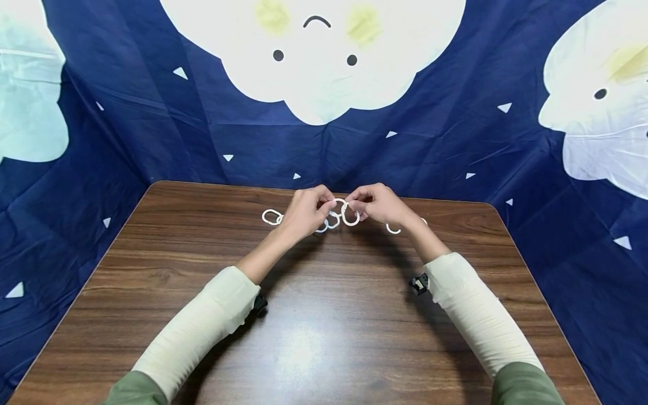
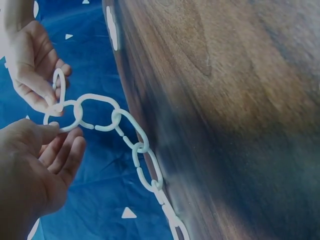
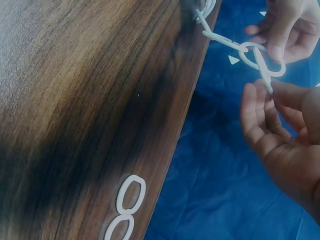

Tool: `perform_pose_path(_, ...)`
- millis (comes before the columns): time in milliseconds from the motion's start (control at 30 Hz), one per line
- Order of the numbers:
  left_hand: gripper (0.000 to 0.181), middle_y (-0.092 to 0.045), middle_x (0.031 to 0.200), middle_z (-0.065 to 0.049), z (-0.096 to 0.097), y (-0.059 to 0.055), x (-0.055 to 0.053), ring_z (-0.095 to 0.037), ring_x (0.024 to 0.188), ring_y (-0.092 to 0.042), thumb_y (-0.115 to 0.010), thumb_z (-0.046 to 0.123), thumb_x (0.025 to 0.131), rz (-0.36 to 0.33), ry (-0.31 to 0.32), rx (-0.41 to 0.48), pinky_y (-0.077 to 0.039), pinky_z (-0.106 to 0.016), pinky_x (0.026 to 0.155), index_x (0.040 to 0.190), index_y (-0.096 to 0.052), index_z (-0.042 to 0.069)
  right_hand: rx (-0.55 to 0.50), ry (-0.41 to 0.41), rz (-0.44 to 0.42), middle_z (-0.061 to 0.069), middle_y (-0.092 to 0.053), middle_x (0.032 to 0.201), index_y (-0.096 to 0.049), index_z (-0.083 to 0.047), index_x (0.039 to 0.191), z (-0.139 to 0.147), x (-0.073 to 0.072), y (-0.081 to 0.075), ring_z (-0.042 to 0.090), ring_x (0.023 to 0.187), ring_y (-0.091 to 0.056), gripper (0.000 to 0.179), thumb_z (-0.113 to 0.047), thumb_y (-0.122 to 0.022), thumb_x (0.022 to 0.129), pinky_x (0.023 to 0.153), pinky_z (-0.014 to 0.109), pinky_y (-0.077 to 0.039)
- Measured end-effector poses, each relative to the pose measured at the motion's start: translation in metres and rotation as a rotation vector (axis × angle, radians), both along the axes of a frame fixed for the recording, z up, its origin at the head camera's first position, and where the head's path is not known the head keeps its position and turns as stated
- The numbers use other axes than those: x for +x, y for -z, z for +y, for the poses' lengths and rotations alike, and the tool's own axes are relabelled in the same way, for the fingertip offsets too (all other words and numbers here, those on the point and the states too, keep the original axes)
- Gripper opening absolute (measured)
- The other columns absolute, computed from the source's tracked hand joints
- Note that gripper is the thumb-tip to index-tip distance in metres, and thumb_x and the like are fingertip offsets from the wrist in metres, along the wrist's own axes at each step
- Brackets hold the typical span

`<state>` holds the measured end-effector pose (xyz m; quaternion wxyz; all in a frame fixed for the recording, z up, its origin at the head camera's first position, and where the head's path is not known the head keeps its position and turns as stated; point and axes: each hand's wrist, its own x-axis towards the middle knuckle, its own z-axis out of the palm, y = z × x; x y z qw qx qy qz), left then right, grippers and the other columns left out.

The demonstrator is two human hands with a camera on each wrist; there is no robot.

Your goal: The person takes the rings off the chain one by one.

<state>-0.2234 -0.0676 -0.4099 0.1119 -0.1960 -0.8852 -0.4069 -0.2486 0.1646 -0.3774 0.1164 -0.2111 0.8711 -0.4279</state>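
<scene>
My left hand (image 1: 304,211) pinches the end link of a white plastic chain (image 2: 159,172) between thumb and fingers. Its links are oval rings, some showing a small gap in one side. From that hand the chain runs down toward the table, as the left wrist view shows. My right hand (image 1: 381,205) pinches another white link (image 3: 263,70) by one end. This link crosses the end link, overlapping it in both wrist views. Both hands are close together near the table's far edge, fingertips almost meeting around the two links.
Two loose white links (image 3: 120,196) lie on the table near its far edge, partly hidden by the right arm in the head view. The brown wooden table (image 1: 324,292) ends at a dark blue cloth (image 1: 192,152) with white clouds. Small black devices sit by both sleeves.
</scene>
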Motion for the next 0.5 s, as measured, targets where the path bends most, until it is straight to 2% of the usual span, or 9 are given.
perform_pose_path(200,0.008,-0.082,0.094,-0.009,0.001,-0.002,0.001,-0.02,0.083,-0.074,-0.077,0.013,0.106,-0.004,-0.009,0.016,-0.059,-0.036,0.079,0.104,-0.079,0.005,-0.065,-0.015,-0.068,0.025,-0.079,0.103,-0.078,0.008,0.118,0.0,0.001,0.008,0.013,0.08,-0.072,0.017,-0.004,-0.075,0.105,0.08,0.042,-0.07)
perform_pose_path(400,0.008,-0.082,0.094,-0.008,0.0,-0.004,0.002,-0.02,0.082,-0.073,-0.076,0.013,0.106,-0.009,-0.019,0.021,-0.059,-0.036,0.079,0.105,-0.078,0.005,-0.071,-0.023,-0.055,0.029,-0.078,0.107,-0.08,0.003,0.116,-0.001,0.003,0.014,0.031,0.085,-0.074,0.015,-0.006,-0.079,0.104,0.082,0.053,-0.069)
perform_pose_path(500,0.008,-0.082,0.094,-0.008,0.0,-0.004,0.003,-0.02,0.083,-0.074,-0.076,0.014,0.106,-0.01,-0.024,0.018,-0.06,-0.038,0.08,0.106,-0.078,0.006,-0.081,-0.02,-0.056,0.027,-0.079,0.105,-0.08,0.003,0.115,-0.002,0.005,0.015,0.038,0.089,-0.074,0.014,-0.006,-0.079,0.104,0.079,0.05,-0.068)
